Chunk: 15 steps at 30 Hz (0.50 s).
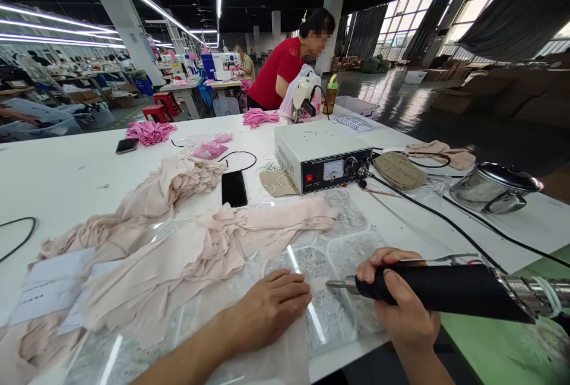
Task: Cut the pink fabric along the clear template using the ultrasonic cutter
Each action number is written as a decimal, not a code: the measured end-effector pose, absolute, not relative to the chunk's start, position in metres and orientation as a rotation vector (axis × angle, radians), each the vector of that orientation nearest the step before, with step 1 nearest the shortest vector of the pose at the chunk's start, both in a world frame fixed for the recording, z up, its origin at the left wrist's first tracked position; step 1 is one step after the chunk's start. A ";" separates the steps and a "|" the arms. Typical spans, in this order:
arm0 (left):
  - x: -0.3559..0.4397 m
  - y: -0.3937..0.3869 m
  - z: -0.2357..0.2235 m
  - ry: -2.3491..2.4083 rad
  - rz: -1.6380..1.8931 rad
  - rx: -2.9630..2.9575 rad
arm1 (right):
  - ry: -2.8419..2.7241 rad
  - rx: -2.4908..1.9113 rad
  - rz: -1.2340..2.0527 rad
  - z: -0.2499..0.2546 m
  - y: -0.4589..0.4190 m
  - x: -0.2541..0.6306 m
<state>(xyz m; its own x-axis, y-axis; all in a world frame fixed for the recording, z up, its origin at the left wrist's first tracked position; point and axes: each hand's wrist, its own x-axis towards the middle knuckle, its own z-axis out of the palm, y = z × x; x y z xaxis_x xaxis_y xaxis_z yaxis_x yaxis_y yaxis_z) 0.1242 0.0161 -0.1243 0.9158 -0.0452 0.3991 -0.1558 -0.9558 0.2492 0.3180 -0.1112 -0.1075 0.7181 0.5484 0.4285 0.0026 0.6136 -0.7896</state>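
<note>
R hand [410, 315] grips the black tool [454, 290], tip pointing twd L hand [274, 309], palm-down on pale cloth [285, 356]; phone [234, 188] & control box [323, 135] farther up the bench [73, 180], person in red [280, 70] bending opp.

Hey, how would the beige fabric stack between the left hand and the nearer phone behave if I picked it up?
The fabric stack is probably floppy, since it bunches into soft folds. Lifting might spill pieces, as many layered edges fan out unbound. Pushed, it may slide, because the mat beneath looks glossy.
</note>
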 end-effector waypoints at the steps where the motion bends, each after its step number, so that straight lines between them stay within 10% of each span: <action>1: 0.124 0.016 -0.123 -0.147 0.578 2.793 | -0.712 -0.863 0.353 -0.108 -0.111 0.318; 15: 0.128 0.016 -0.129 -0.153 0.685 2.753 | -0.679 -0.879 0.341 -0.105 -0.108 0.315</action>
